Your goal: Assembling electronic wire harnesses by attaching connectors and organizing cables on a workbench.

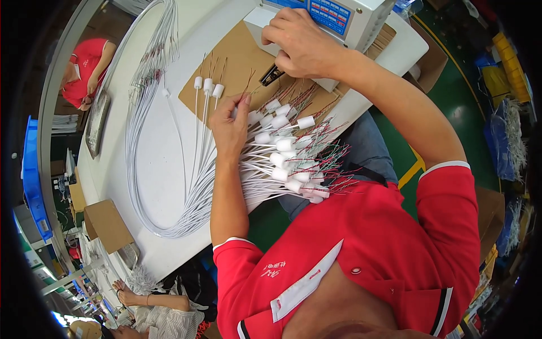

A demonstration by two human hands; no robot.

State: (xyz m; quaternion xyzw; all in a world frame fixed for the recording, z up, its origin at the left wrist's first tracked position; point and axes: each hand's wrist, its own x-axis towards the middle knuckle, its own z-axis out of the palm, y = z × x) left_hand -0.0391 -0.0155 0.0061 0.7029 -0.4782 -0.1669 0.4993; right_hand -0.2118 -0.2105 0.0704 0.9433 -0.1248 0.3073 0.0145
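On your left you had a blue bin (pixel 35 175), a metal tray (pixel 97 124) and a cardboard box (pixel 107 226); on your right, yellow-striped green floor (pixel 460 96).

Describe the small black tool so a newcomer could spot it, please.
Find the white machine with the blue keypad at the picture's top. By its front is the right hand, and the small black tool juts from there toward the left hand. Its black colour sets it apart from nearby white connectors.

There are over a dozen white caps (pixel 284 145), one machine (pixel 366 21) and one black clip (pixel 272 75).
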